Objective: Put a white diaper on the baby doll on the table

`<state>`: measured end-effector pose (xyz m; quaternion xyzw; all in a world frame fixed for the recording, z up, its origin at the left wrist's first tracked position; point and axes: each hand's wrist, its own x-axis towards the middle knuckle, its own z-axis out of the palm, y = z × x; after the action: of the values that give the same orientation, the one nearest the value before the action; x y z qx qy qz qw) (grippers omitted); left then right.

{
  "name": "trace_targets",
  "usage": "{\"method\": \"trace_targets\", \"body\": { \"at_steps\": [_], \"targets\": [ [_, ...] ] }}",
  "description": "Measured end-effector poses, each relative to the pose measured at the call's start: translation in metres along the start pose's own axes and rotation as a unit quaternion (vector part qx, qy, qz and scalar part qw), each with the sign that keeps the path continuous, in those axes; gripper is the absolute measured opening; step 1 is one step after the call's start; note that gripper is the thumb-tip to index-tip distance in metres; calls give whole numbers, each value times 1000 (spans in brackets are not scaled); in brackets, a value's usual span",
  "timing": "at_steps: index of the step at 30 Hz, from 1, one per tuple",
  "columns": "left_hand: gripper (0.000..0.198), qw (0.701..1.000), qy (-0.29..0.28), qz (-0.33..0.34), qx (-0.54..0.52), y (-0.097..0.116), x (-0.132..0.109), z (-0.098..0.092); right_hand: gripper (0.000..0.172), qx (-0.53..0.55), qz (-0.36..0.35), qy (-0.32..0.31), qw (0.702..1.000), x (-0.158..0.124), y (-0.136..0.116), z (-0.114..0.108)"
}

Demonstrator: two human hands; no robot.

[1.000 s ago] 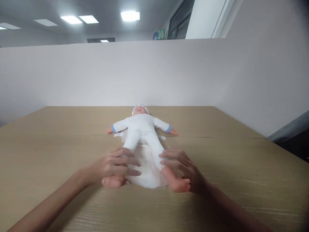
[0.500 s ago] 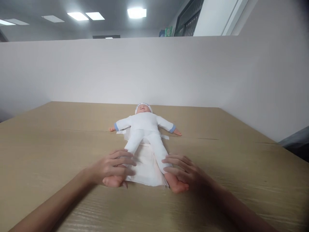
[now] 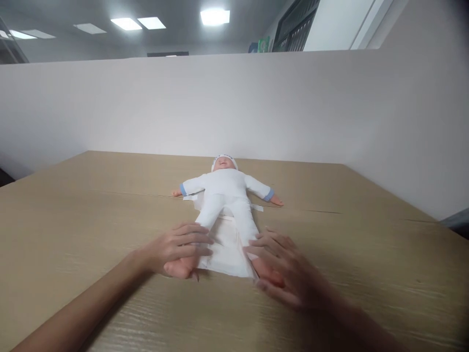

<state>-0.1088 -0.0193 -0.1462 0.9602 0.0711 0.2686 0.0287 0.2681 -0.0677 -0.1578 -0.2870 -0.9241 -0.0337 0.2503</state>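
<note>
A baby doll [image 3: 225, 193] in a white suit and cap lies on its back on the wooden table [image 3: 91, 215], arms spread, feet toward me. A white diaper [image 3: 225, 252] is spread flat under its hips and between its legs. My left hand [image 3: 176, 249] is curled over the doll's left-side foot and ankle, fingers reaching to the diaper's edge. My right hand [image 3: 284, 271] lies over the other foot, fingers stretched out and blurred by motion.
A white partition wall [image 3: 234, 102] runs along the table's far edge and right side. Ceiling lights show above it. A seam crosses the tabletop just behind the doll's arms.
My right hand has slid down over the doll's foot and now covers it. My left hand keeps its hold. The view has shifted slightly left.
</note>
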Motion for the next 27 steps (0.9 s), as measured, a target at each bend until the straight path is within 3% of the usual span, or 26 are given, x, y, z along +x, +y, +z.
{"method": "trace_targets", "body": {
  "at_steps": [2,6,9,11,15,20,27],
  "targets": [
    [65,1000,12,-4,-5,1,0,1,60,-64,44,27,997,7,-20,11],
    [60,999,42,-11,-26,3,2,3,50,-174,103,51,978,19,-47,35],
    [53,995,68,-27,-67,6,4,3,40,-209,114,69,969,22,-51,40],
    [47,992,84,-36,-88,9,6,3,43,-209,112,81,968,21,-48,38],
    [45,984,113,-51,-127,22,9,2,42,-177,115,112,971,14,-40,30],
    [50,986,100,-53,-119,49,4,-2,9,-102,173,162,966,12,-33,20],
    [52,988,57,-34,-141,84,1,-3,19,75,207,230,948,49,-8,7]
  ]
}}
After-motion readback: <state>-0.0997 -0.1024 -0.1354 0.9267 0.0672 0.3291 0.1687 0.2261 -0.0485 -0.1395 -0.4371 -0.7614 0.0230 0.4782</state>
